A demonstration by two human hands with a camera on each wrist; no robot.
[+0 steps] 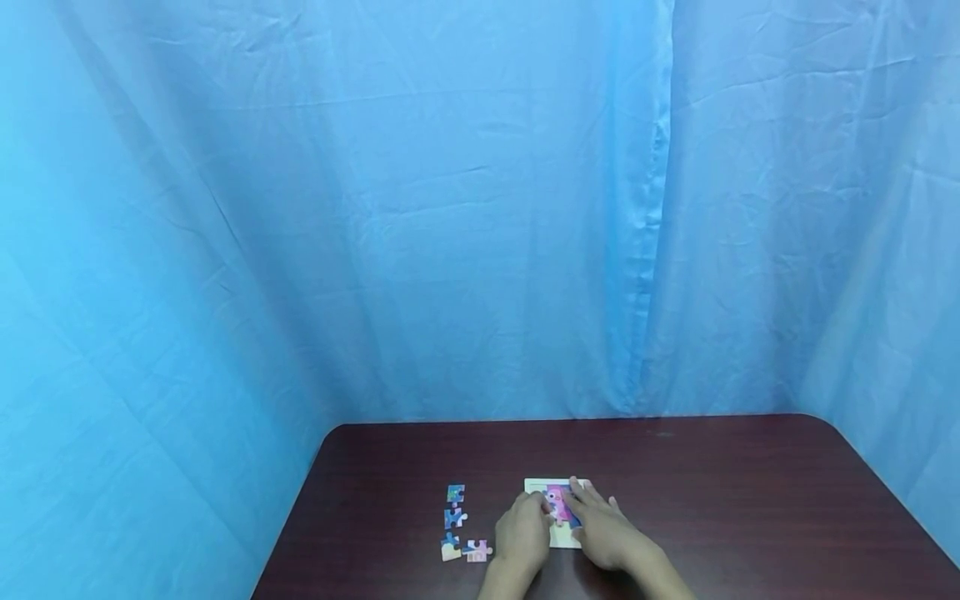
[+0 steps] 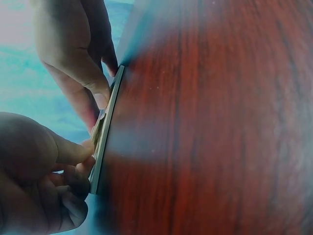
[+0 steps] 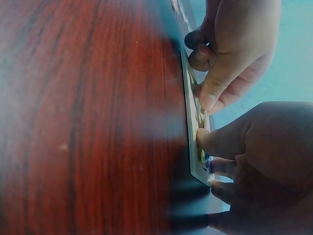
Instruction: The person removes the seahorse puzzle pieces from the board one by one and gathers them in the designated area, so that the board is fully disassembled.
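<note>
A small jigsaw puzzle in a cream frame (image 1: 534, 483) lies on the table, showing a pink character (image 1: 556, 497) on its fitted pieces. At its left side, my left hand (image 1: 523, 531) pinches a puzzle piece (image 2: 98, 133) between thumb and curled index finger. The piece is tilted over the frame, its picture mostly hidden by the fingers. From the right, my right hand (image 1: 604, 531) rests on the puzzle with fingers spread and fairly straight. Its thumb (image 3: 209, 141) touches the puzzle near the pinched piece.
Several loose puzzle pieces lie left of the frame, among them a blue one (image 1: 456, 493) at the top and a pink one (image 1: 477, 550) nearest my left hand. The dark red-brown table (image 1: 720, 500) ends at a blue curtain (image 1: 465, 250) behind.
</note>
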